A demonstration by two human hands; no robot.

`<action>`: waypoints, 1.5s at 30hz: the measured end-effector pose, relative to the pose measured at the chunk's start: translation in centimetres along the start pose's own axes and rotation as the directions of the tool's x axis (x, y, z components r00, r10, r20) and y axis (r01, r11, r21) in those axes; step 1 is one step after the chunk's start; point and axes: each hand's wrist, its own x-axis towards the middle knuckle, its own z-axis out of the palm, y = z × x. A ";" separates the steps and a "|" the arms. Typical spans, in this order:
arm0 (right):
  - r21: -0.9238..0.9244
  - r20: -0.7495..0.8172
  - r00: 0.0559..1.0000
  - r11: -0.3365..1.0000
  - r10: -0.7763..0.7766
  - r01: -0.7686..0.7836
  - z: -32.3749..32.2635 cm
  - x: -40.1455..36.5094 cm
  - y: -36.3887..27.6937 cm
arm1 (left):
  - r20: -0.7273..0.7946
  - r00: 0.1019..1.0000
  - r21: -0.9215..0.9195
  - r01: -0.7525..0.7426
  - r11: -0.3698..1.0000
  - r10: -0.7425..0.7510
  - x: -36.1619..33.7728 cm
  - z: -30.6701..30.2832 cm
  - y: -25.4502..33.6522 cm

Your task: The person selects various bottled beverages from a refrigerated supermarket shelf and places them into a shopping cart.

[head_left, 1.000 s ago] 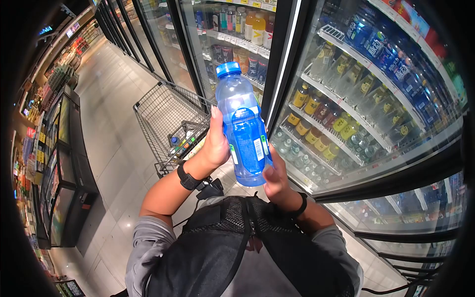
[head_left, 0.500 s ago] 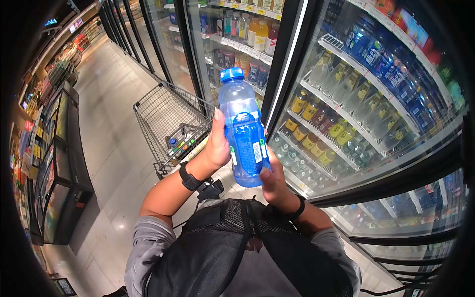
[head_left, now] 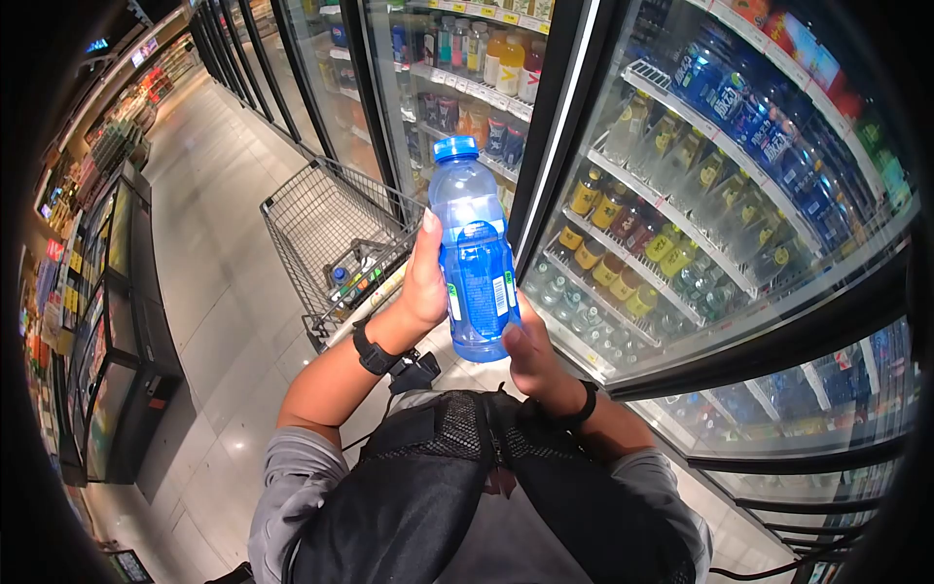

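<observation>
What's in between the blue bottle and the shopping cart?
In the head view, your left hand lies between the blue bottle and the shopping cart, with its thumb against the bottle's side.

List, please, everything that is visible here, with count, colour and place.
Bottle: one, blue, between the hands
Shopping cart: one, grey, left of the bottle
Cart items: several, mixed colours, near its handle
Cooler doors: several, black-framed, ahead and right
Shelf bottles: many, mixed colours, behind glass
Display units: uncountable, black, left
Floor: one, pale, below
Bag or vest: one, black, chest
Wristbands: two, black, wrists
Left hand, right hand: holding the bottle
</observation>
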 end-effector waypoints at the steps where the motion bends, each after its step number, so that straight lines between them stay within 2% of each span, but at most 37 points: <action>1: -0.047 0.003 1.000 0.999 0.007 -0.007 -0.2 0.0 0.2 | 0.008 1.000 0.011 -0.006 1.000 0.006 -0.1 -0.1 0.0; 2: -0.095 0.005 1.000 0.995 0.014 -0.014 -0.3 0.0 0.3 | 0.009 1.000 0.012 -0.007 1.000 0.007 -0.2 -0.3 0.1; 4: -0.067 0.015 1.000 0.998 0.015 -0.014 -0.6 0.0 0.5 | -0.037 0.996 0.234 -0.075 0.969 0.086 -0.6 -0.6 0.1; 5: -0.037 0.024 1.000 0.999 0.016 -0.016 -0.8 -0.1 0.5 | -0.036 0.995 0.234 -0.077 0.969 0.088 -0.7 -0.8 0.1; 7: -0.052 -0.002 1.000 0.998 0.025 -0.025 -0.6 -0.4 0.3 | 0.007 0.968 0.359 -0.236 0.903 0.250 -1.0 -0.1 1.0; 8: -0.065 -0.028 0.999 0.997 0.035 -0.036 -0.6 -0.5 0.2 | 0.034 0.960 0.433 -0.264 0.862 0.277 -1.5 0.2 1.7; 9: -0.066 -0.027 0.999 0.997 0.033 -0.035 -0.7 -0.6 0.2 | 0.035 0.960 0.433 -0.266 0.861 0.278 -1.6 0.5 2.0; 11: -0.332 -0.008 1.000 0.943 -0.014 0.010 -0.9 -0.7 0.4 | 0.072 0.934 0.389 -0.348 0.853 0.349 -1.8 0.8 2.2; 12: -0.428 -0.004 0.998 0.902 -0.057 0.050 -0.5 -0.5 0.1 | 0.064 0.942 0.366 -0.330 0.870 0.331 -1.8 0.6 2.1; 16: -0.456 -0.022 1.000 0.889 0.020 -0.028 -0.3 -0.6 -0.3 | 0.081 0.942 0.390 -0.331 0.859 0.326 -2.0 0.4 2.0; 18: -0.253 -0.034 0.999 0.967 -0.002 -0.007 -0.7 -0.5 0.2 | 0.104 0.936 0.353 -0.350 0.868 0.335 -1.9 0.8 2.1; 19: -0.256 -0.030 1.000 0.967 -0.003 -0.004 -1.2 -0.7 0.3 | 0.125 0.931 0.314 -0.364 0.877 0.342 -1.8 0.9 2.1; 20: -0.176 -0.002 0.992 0.976 0.128 -0.126 -1.9 -0.9 0.3 | 0.168 0.969 0.187 -0.212 0.959 0.181 -1.9 0.7 2.5; 21: -0.100 0.036 0.966 0.963 0.254 -0.250 -2.2 -1.0 0.2 | 0.204 0.973 0.110 -0.131 0.985 0.106 -1.6 1.2 3.2; 22: 0.143 0.106 0.938 0.929 0.329 -0.342 -2.1 -0.9 -0.1 | 0.209 0.973 0.092 -0.120 0.989 0.099 -1.6 1.5 3.4; 23: 0.140 0.108 0.939 0.930 0.327 -0.340 -2.1 -0.9 0.0 | 0.214 0.973 0.074 -0.109 0.991 0.091 -1.5 1.7 3.6; 25: 0.456 0.289 0.948 0.851 0.135 -0.260 -2.0 -0.9 0.3 | 0.217 0.972 0.075 -0.111 0.991 0.092 -1.7 1.9 3.6; 30: 0.441 0.331 0.935 0.855 0.129 -0.274 -2.1 -1.0 0.5 | 0.162 0.977 0.122 -0.160 0.980 0.139 -1.9 2.4 3.9; 33: 0.381 0.272 0.949 0.887 0.160 -0.259 -2.2 -1.0 0.3 | 0.091 0.989 0.159 -0.131 0.978 0.118 -1.8 2.4 4.1; 35: 0.231 0.173 0.962 0.941 0.212 -0.249 -2.3 -0.6 -0.2 | 0.085 0.987 0.177 -0.150 0.973 0.136 -1.7 2.4 4.0; 37: 0.219 0.130 0.965 0.942 0.229 -0.253 -2.2 -0.8 0.1 | 0.101 0.971 0.241 -0.235 0.942 0.217 -1.8 2.4 3.5; 39: 0.090 0.008 0.991 0.987 0.134 -0.135 -2.2 -1.1 1.2 | 0.100 0.968 0.283 -0.250 0.926 0.230 -2.0 2.5 3.5; 41: 0.131 0.037 0.988 0.980 0.148 -0.151 -2.5 -1.3 1.4 | 0.133 0.969 0.259 -0.239 0.936 0.210 -2.1 2.5 3.4; 43: 0.035 -0.061 0.995 0.997 0.077 -0.075 -1.8 -1.4 1.1 | 0.103 0.974 0.224 -0.219 0.950 0.200 -2.1 2.6 3.6; 45: -0.002 -0.053 0.997 0.999 0.052 -0.052 -1.6 -1.5 1.5 | 0.046 0.983 0.151 -0.182 0.972 0.177 -2.2 2.9 4.0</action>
